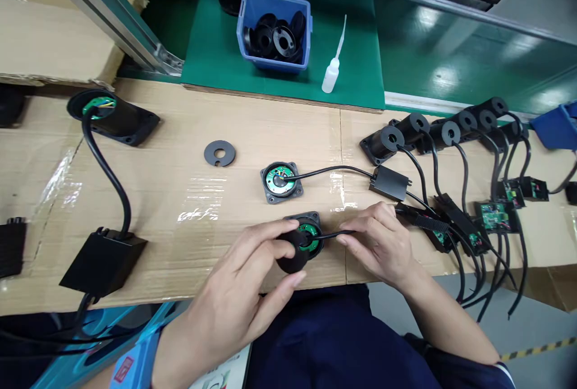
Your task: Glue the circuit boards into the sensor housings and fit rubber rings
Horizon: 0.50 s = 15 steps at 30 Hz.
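My left hand grips a round black disc by its edge, tilted at the left side of a black square-flanged housing. Inside that housing a green circuit board shows partly, with a black cable coming out of it. Pinched around this cable are the fingers of my right hand, just right of the housing. Behind it lies a second open housing with its own green board and a cable running right to a black box. A flat grey notched disc rests further left.
A blue bin of black round parts and a white dropper bottle stand on the green mat. Several capped black housings with cables crowd the right. At left are a tube-shaped housing and a black box.
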Motion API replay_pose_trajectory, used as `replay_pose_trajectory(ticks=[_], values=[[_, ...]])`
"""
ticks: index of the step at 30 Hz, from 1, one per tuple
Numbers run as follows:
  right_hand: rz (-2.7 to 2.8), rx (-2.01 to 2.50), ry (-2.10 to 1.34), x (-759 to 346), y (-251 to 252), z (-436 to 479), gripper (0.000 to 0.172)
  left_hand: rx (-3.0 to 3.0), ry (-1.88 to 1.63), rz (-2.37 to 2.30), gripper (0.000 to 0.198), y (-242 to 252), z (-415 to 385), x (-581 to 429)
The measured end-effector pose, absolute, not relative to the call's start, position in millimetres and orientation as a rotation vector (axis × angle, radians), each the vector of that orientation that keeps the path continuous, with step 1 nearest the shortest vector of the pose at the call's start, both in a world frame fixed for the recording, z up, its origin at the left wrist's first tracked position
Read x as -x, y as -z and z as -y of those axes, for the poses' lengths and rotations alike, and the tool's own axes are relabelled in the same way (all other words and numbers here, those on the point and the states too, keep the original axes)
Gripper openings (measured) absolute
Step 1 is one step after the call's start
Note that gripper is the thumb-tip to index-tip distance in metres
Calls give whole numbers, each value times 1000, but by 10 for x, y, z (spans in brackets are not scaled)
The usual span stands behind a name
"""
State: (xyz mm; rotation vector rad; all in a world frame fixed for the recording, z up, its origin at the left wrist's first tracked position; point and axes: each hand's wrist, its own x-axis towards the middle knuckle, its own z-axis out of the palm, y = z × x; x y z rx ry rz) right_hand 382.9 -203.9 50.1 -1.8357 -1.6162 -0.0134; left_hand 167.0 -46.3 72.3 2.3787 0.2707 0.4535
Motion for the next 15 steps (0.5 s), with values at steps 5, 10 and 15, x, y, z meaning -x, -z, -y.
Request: replay_pose_trajectory(ticks=[5,10,15], values=[[1605,1813,-25,-3839,-495,2047,10,-2462,-483,-165,39,-720,487,-1779],[1609,1789,-20,-3844,-473,2033,10,-2589,-400,-131,51,-775,404,-1901],[1605,1787,-2,-3853,-461,2055,8,-2675,-295,-60,42,-842,362,-1966]])
